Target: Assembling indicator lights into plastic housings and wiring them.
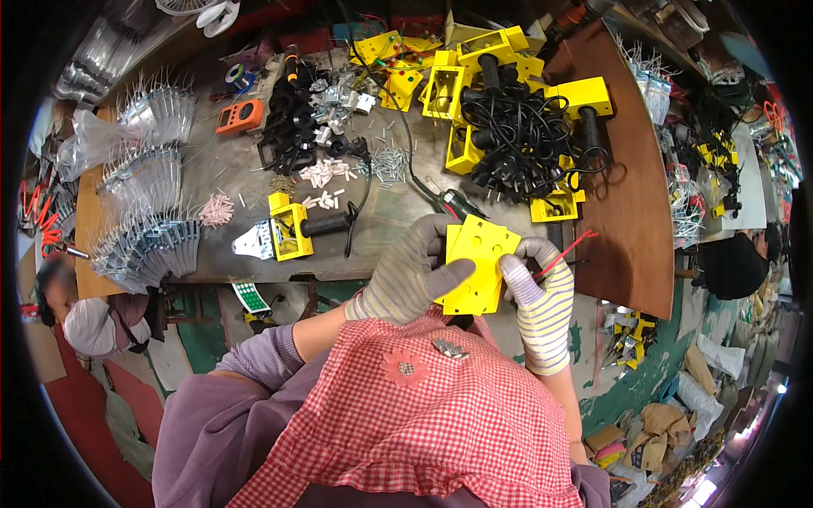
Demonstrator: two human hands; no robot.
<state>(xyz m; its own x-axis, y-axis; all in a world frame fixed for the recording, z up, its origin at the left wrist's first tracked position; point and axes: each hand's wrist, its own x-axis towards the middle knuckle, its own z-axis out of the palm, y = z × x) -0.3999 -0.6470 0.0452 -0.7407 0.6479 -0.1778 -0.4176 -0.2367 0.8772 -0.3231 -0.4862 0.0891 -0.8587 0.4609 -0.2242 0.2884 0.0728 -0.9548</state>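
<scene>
In front of my apron, at the table's near edge, I hold yellow plates [477, 267] with small holes, overlapping at a slight angle. My left hand [402, 269], in a striped glove, grips them from the left with the thumb across the front. My right hand [542, 309], gloved too, pinches their right edge between thumb and fingers. A thin red wire [578, 251] sticks out to the right by my right fingers; where it starts is hidden. Just beyond the plates lies a dark-handled tool [461, 203], partly covered.
Black-corded yellow housings [464, 152] are heaped at the right. One yellow housing with a black handle [292, 229] lies left of centre. Pink sleeves [217, 210], screws [385, 165], an orange meter [240, 116] and bundled clear strips [148, 245] cover the left. Another person [93, 326] is at far left.
</scene>
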